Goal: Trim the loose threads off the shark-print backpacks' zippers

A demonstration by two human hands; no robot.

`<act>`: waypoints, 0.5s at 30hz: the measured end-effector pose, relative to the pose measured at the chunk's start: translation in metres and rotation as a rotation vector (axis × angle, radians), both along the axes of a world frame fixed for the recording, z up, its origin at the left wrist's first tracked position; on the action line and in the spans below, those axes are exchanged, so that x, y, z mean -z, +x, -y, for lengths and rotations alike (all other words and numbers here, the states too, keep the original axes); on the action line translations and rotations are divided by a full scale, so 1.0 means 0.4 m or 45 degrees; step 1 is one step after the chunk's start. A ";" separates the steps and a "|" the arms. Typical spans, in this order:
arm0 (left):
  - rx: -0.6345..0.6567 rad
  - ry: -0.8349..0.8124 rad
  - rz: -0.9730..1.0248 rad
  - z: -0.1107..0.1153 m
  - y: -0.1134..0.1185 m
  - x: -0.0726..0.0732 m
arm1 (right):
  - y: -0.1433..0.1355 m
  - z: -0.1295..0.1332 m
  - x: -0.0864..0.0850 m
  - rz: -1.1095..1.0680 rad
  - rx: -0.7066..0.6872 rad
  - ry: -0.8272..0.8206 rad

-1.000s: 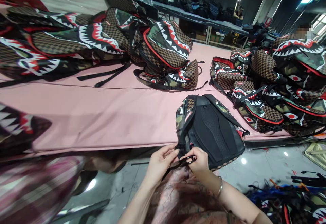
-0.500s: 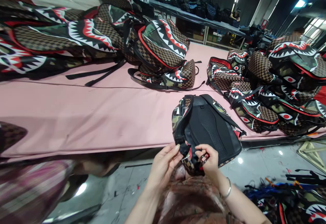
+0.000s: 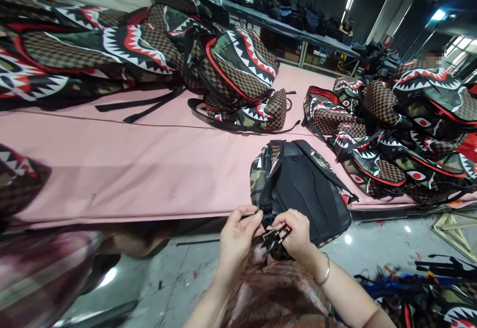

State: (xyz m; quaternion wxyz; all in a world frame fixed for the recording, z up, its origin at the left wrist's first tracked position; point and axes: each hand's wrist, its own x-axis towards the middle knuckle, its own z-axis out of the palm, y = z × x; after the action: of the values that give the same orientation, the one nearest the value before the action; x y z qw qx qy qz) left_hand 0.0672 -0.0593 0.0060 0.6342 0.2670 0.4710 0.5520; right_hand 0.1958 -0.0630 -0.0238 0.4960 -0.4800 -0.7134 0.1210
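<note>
A backpack lies back panel up at the front edge of the pink-covered table, its black padded back showing and its sides camouflage-patterned. My left hand is closed, thumb and fingers pinching a black shoulder strap end at the pack's lower left. Close beside it, my right hand is closed around small black thread snips, whose blades point down and left. Its fingertips also reach the strap end. Exactly what lies between the fingertips of both hands is hidden.
Shark-mouth backpacks are heaped on the table at left and right. A person in a plaid sleeve is at lower left, beside a checkered bag. More bags lie low at right.
My hands have come closer together at the strap end. The right hand has turned, bringing the snips into plain view. At far left the checkered bag has come further into view.
</note>
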 end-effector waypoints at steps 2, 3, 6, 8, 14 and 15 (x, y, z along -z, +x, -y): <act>-0.036 0.032 0.012 0.004 0.010 0.000 | -0.004 0.007 0.018 0.013 0.065 0.157; -0.040 0.044 0.018 0.006 0.014 0.004 | -0.005 0.010 0.026 0.000 0.086 0.208; -0.120 0.104 -0.005 0.005 0.015 0.027 | -0.008 0.013 0.043 -0.105 0.093 0.210; -0.121 0.152 -0.092 0.001 0.003 0.045 | -0.012 0.011 0.047 -0.193 0.082 0.139; 0.325 0.288 -0.590 -0.007 -0.054 0.045 | -0.019 -0.001 0.048 -0.487 0.011 -0.030; 0.362 0.328 -0.669 -0.007 -0.060 0.042 | -0.018 -0.002 0.047 -0.516 0.002 -0.048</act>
State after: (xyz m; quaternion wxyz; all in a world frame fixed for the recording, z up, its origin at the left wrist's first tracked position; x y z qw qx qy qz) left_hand 0.0432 -0.0565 -0.0108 0.5226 0.5414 0.5030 0.4251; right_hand 0.1885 -0.0621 -0.0427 0.6204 -0.4556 -0.5962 0.2281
